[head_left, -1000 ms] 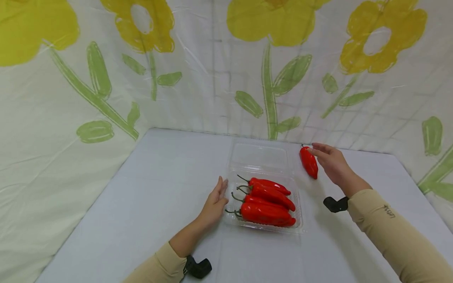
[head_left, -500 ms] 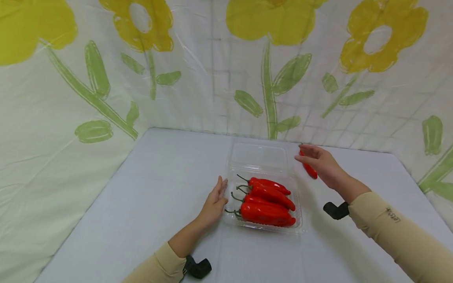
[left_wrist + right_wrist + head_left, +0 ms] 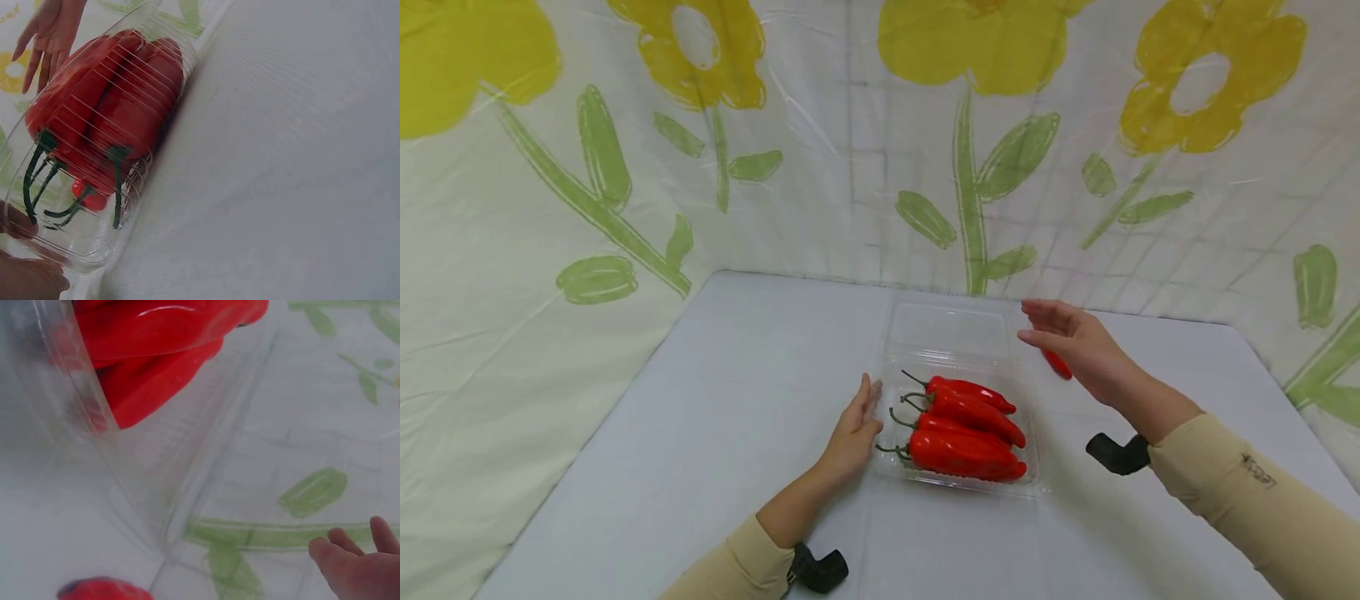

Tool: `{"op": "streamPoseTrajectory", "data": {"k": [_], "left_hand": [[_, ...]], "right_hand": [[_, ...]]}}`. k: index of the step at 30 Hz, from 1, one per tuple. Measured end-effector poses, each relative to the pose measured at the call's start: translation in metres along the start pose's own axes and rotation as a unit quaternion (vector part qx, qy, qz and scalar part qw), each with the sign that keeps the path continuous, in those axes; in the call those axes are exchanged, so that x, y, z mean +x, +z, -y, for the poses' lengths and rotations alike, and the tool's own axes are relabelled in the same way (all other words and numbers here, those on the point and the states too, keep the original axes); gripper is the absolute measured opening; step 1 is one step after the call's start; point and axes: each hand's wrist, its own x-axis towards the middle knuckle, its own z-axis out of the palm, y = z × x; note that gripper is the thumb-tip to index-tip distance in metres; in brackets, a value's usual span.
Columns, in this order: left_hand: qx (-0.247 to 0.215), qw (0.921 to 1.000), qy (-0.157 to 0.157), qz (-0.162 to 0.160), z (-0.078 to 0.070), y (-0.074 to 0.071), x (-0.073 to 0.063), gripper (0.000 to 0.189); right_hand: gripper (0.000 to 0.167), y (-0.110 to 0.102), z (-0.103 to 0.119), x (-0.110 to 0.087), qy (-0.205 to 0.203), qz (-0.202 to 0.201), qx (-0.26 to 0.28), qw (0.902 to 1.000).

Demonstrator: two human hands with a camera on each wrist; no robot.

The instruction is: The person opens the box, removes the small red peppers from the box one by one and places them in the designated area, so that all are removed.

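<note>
A clear plastic clamshell container (image 3: 1034, 433) lies with its lid folded back. Inside are several red peppers (image 3: 964, 452), their green stems pointing left. My left hand (image 3: 848, 433) rests against the container's left side, fingers straight along the wall and thumb by the rim. In the left wrist view, the fingertips (image 3: 19, 222) show through the clear edge below the stems. My right hand (image 3: 1078, 340) hovers beyond the container's right side, fingers extended and thumb apart. A loose red pepper (image 3: 1057, 363) on the table is mostly hidden behind it.
The open lid (image 3: 951, 333) lies flat on the far side of the container. A white table (image 3: 760, 358) runs back to a hanging cloth (image 3: 820, 208) printed with yellow flowers. Both wrists carry black camera mounts.
My right hand has moved left from beside the loose pepper, now covering most of it in the head view. My left hand and the container have stayed put.
</note>
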Motion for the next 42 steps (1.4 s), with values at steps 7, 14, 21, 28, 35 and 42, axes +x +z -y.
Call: {"op": "streamPoseTrajectory", "data": {"k": [7, 14, 21, 28, 35, 42], "left_hand": [[-0.003, 1.0, 0.001, -0.001, 0.0, 0.0, -0.001, 0.067], [-0.001, 1.0, 0.001, 0.0, 0.001, -0.001, -0.001, 0.067], [-0.002, 1.0, 0.005, -0.004, 0.002, -0.001, 0.0, 0.068], [-0.014, 0.9999, 0.009, -0.002, 0.004, 0.001, 0.0, 0.069], [-0.012, 0.9999, 0.007, -0.004, 0.004, 0.0, 0.001, 0.069], [-0.001, 1.0, 0.005, -0.004, 0.004, 0.001, 0.0, 0.068]], "right_hand": [[0.061, 0.009, 0.008, -0.007, -0.002, 0.047, 0.001, 0.9989], [0.057, 0.028, 0.004, -0.013, -0.013, 0.087, -0.062, 0.9942], [0.055, 0.042, 0.004, -0.02, -0.012, 0.12, -0.089, 0.9888], [0.054, 0.052, -0.004, -0.017, -0.021, 0.131, -0.095, 0.9866], [0.057, 0.057, -0.009, -0.008, -0.019, 0.144, -0.135, 0.9802], [0.061, 0.057, -0.006, 0.002, -0.003, 0.157, -0.164, 0.9739]]}}
